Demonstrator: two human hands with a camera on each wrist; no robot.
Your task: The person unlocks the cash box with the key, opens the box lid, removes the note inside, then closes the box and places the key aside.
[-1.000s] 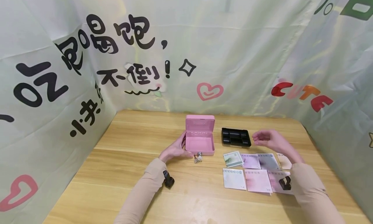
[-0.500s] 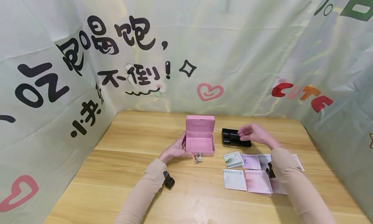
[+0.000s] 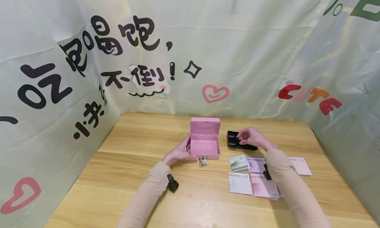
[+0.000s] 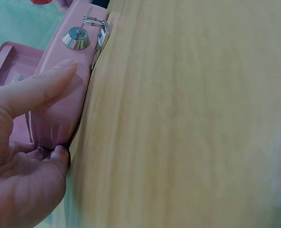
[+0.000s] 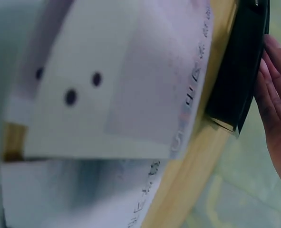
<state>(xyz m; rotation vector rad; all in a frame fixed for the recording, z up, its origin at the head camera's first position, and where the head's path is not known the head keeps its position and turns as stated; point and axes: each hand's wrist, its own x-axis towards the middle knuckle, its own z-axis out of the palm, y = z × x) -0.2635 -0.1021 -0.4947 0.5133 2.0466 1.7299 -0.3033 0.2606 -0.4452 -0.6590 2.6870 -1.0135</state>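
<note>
A pink cash box (image 3: 205,145) stands on the table with its lid raised and its inside bare. My left hand (image 3: 178,154) grips its left front corner, thumb on the front wall and fingers around the side, as the left wrist view shows. Keys on a ring (image 4: 101,38) hang from the lock (image 4: 76,39) in the front. To the right of the box lies a black compartment tray (image 3: 232,144). My right hand (image 3: 253,137) is over this tray with bent fingers, fingertips at its middle dividers; I cannot tell if they pinch it.
In front of the tray, paper notes lie in two rows, among them a green one (image 3: 238,163), a whitish one (image 3: 239,183) and a pink one (image 3: 264,185). My right forearm covers several. A printed cloth (image 3: 252,56) closes off the table's back and sides.
My right hand has moved left from beside the black tray to over its middle, its forearm passing across the notes. My left hand has kept its hold on the cash box.
</note>
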